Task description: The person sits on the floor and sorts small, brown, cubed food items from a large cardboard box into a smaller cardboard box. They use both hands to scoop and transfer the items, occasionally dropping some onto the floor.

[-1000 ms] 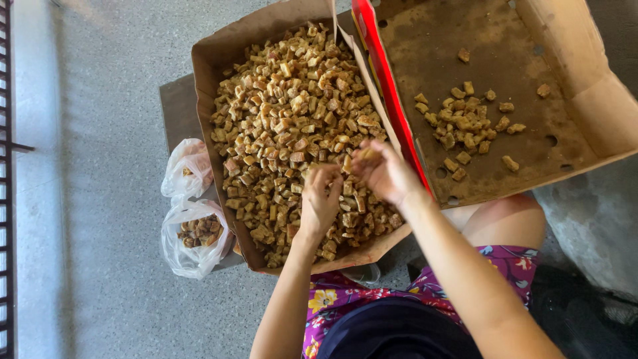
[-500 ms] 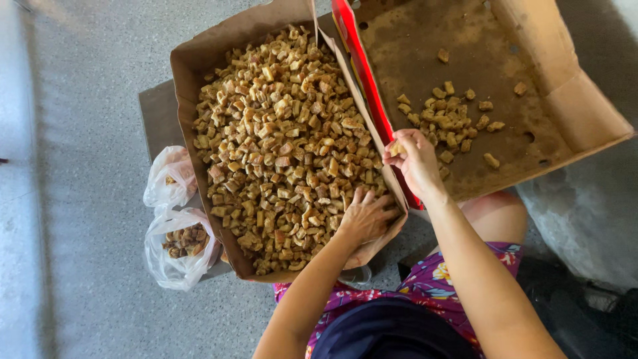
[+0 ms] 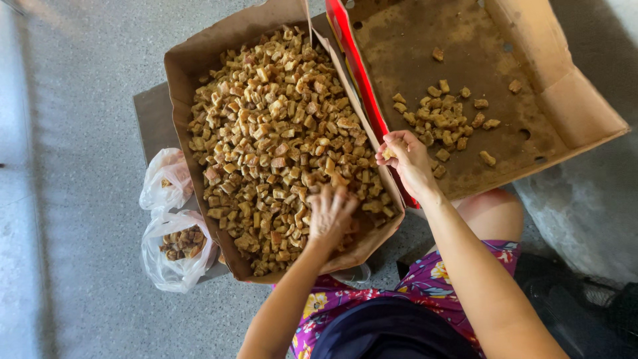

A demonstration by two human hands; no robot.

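We are spreading our left hand [image 3: 330, 216] open, fingers down in the brown chunks [image 3: 279, 139] filling the near cardboard box [image 3: 178, 80]. Our right hand [image 3: 407, 156] is pinching one chunk [image 3: 385, 154] above the red-edged box [image 3: 585, 106] beyond, which is holding a few pieces [image 3: 442, 116].

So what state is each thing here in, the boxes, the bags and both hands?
Left box: open, nearly full of brown chunks.
Right box: open, mostly bare, small pile of chunks.
Upper bag: open, almost empty.
Lower bag: open, partly filled.
Left hand: spread, resting on the chunks.
Right hand: pinching one chunk.
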